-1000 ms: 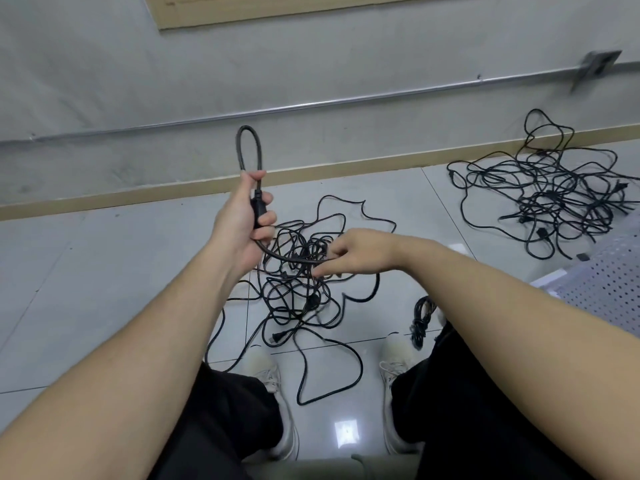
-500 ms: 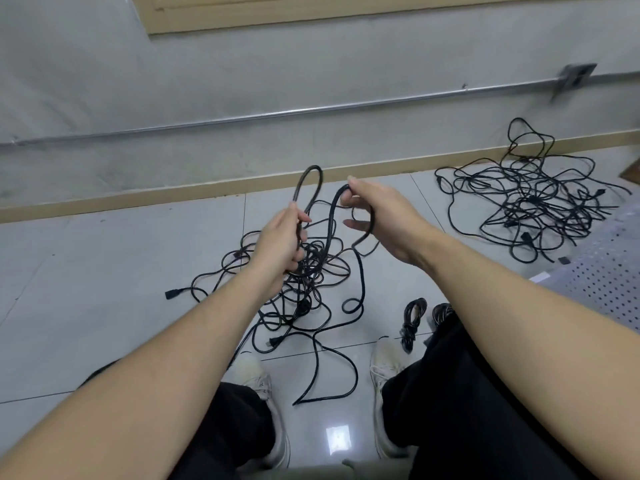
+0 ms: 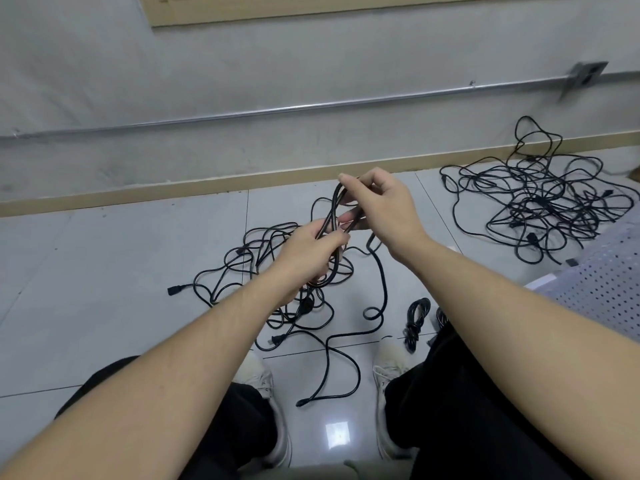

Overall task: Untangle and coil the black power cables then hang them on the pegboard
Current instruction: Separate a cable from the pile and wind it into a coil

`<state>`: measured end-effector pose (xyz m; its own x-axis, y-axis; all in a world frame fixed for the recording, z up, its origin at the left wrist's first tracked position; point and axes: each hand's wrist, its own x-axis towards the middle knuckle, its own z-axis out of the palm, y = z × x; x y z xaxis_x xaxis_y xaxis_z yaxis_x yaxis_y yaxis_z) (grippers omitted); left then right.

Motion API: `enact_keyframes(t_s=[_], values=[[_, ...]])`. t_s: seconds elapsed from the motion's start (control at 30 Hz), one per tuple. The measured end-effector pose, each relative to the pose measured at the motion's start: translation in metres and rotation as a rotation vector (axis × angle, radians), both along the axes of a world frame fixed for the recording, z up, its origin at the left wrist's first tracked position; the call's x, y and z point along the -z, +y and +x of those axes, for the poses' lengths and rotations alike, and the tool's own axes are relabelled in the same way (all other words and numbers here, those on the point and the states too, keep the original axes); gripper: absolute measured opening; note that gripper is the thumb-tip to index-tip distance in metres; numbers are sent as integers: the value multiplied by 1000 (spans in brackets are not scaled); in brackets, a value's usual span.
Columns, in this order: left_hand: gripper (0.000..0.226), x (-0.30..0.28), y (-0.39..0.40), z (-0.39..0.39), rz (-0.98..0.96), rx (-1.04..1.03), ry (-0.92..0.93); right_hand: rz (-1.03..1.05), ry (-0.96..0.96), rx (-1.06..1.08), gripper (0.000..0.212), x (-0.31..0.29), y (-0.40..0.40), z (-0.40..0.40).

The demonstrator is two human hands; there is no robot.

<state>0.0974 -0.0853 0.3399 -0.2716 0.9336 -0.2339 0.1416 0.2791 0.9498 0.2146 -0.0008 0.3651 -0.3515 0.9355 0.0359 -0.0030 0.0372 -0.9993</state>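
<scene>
Both hands, left (image 3: 313, 252) and right (image 3: 384, 209), grip a black cable loop (image 3: 331, 216) above the tangle (image 3: 273, 271).

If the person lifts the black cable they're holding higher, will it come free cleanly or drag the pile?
Probably drags. The cable looks floppy, drooping in loose curves from both hands, left hand and right hand. Its lower run disappears into the tangle, so neighbouring loops likely lift too. It seems light: fingers alone hold it.
</scene>
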Motion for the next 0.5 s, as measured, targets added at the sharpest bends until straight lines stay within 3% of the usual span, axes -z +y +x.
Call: enact_keyframes(t_s=[0.13, 0.2, 0.3, 0.5], values=[[28, -3, 2, 1, 35, 24, -60, 60, -54, -32, 27, 4, 3, -1], [28, -4, 1, -1, 52, 5, -157, 40, -22, -116, 15, 6, 3, -1], [25, -6, -3, -4, 14, 5, -309, -56, 56, -119, 18, 4, 5, 0], [27, -7, -6, -4, -42, 76, -386, -51, -184, 76, 36, 0, 16, 19]])
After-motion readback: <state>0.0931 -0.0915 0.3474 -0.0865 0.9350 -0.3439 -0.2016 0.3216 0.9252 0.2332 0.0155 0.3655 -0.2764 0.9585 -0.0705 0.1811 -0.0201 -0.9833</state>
